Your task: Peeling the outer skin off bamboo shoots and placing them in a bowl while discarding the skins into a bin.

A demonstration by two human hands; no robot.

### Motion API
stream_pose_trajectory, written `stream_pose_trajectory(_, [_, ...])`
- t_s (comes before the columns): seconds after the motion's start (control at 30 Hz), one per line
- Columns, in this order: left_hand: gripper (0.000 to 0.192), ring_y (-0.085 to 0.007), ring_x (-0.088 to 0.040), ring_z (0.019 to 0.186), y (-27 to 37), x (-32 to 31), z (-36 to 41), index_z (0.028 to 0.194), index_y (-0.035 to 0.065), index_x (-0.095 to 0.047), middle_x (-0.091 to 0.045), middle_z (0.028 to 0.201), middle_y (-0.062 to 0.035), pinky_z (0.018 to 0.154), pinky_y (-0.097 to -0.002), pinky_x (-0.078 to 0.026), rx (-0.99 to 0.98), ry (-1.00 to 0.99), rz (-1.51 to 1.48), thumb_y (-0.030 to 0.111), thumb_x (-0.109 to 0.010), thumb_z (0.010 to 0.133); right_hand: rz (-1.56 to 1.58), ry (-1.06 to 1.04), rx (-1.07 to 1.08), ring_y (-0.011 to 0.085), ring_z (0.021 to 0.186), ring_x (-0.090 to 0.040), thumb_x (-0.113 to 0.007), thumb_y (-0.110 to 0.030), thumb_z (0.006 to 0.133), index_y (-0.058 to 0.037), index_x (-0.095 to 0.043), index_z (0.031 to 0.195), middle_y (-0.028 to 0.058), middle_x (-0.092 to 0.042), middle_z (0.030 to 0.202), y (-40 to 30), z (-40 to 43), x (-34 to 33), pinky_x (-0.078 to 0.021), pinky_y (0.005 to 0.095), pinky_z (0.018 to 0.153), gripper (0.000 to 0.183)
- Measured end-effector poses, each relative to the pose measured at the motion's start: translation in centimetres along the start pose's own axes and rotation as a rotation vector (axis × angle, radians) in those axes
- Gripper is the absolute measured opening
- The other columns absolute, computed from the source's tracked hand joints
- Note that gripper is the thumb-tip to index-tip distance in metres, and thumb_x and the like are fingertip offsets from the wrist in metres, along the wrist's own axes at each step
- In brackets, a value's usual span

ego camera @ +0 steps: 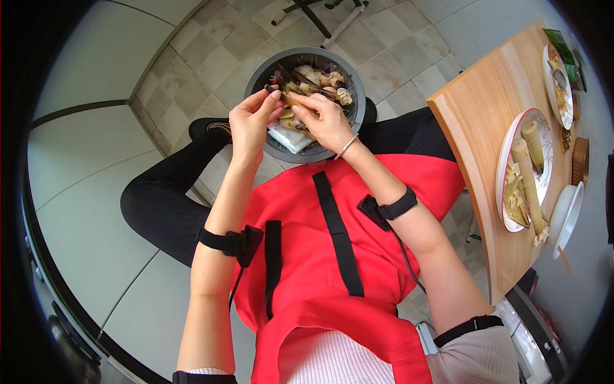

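Observation:
A slim bamboo shoot (292, 102) is held over a round grey waste bin (356, 93), slanting between my two hands. My left hand (252, 120) pinches its dark tip between thumb and fingers. The paler, thicker part lies in my right hand (327, 122), whose fingers partly hide it. Below them the bin holds dark sheath peelings (307, 86), crumpled pale scraps (343, 96) and a white packet (290, 138). Part of the bin's contents is hidden by my hands.
At right stands a wooden table (472, 125) with an oval plate (531, 115) of peeled bamboo shoots (527, 175), one jutting past its rim. Another plate of food (557, 86) and a white bowl (566, 221) are beyond. White cabinets (91, 158) line the left; stool legs (312, 19) stand ahead.

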State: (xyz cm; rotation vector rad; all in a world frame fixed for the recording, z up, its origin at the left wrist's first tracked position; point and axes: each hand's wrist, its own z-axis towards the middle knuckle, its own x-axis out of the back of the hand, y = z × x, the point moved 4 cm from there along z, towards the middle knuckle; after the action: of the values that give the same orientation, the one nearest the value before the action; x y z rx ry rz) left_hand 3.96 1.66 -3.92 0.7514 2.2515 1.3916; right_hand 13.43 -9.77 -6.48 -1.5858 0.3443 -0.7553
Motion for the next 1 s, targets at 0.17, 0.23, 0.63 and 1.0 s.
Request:
stream_pose_trajectory(0.17, [0.029,-0.0139,-0.063,0.083,-0.3,0.0,-0.1,0.107,-0.0042,-0.058,-0.063,0.091,-0.0097,0.075,-0.022,-0.051,0.04,-0.041,-0.024,0.014,-0.06,0.085,0.054,0.001,-0.039,0.0244,0.074,-0.06,-0.062,-0.024,0.08,-0.0078,-0.064,0.106,0.0135,-0.061,0.086,0.8,0.0,0.2,-0.0464,0.032,0.068,0.03])
stream_pose_trajectory(0.23, [0.03,-0.0155,-0.063,0.084,-0.1,-0.3,-0.3,0.108,-0.006,-0.057,-0.063,0.093,-0.0115,0.075,-0.0226,-0.051,0.064,-0.008,-0.022,0.015,-0.059,0.085,0.071,0.024,-0.035,0.025,0.078,-0.061,-0.063,-0.024,0.079,-0.0074,-0.064,0.105,0.0137,-0.062,0.089,0.8,-0.2,0.2,-0.0467,0.032,0.07,0.031])
stream_pose_trajectory(0.63, [0.031,-0.02,-0.064,0.088,0.1,-0.4,-0.5,0.111,-0.0099,-0.052,-0.062,0.099,-0.0162,0.077,-0.0259,-0.053,0.061,-0.046,-0.053,0.012,-0.052,0.088,0.276,0.0,-0.107,0.0203,0.088,-0.062,-0.068,-0.022,0.077,-0.0018,-0.063,0.104,0.0148,-0.064,0.095,1.8,-0.1,-0.1,-0.0467,0.0287,0.076,0.034])
stream_pose_trajectory(1.0, [0.03,-0.021,-0.063,0.088,-0.1,0.0,-0.2,0.108,-0.0104,-0.052,-0.06,0.102,-0.0177,0.079,-0.0283,-0.053,0.065,-0.053,-0.024,0.014,-0.047,0.091,0.301,-0.049,-0.178,0.0133,0.081,-0.061,-0.068,-0.021,0.078,0.0011,-0.062,0.104,0.0121,-0.066,0.091,1.4,-0.3,-0.2,-0.0479,0.0257,0.072,0.035])
